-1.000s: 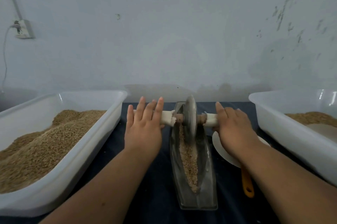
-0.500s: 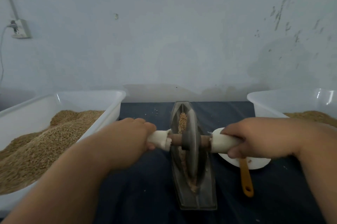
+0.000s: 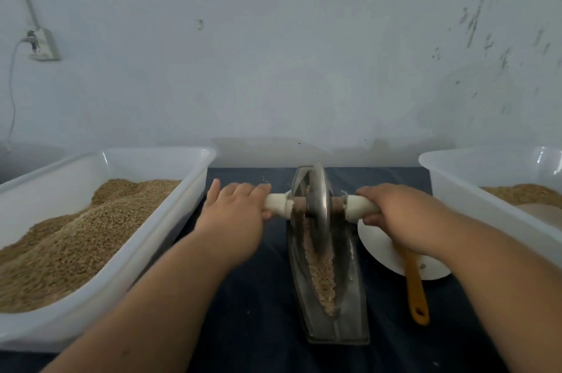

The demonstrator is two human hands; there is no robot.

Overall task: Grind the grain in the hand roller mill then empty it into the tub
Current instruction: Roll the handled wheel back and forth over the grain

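Left tub (image 3: 137,151) and right tub (image 3: 456,187) flank the mill trough (image 3: 349,305), wheel (image 3: 319,199) at its far end, left hand (image 3: 234,217) and right hand (image 3: 401,214) each curled round a white handle (image 3: 360,208); recommend full-length strokes over the grain (image 3: 320,275), equal downward pressure, level axle (image 3: 299,206)

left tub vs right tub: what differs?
Fill: the left tub is heaped with grain near its rim; the right tub holds a lower layer. Contents: the left tub shows only tan grain; the right tub also has a pale, unidentifiable patch. Framing: left tub mostly in view; right tub cut off by the frame edge. Both are white plastic, flanking the roller mill.
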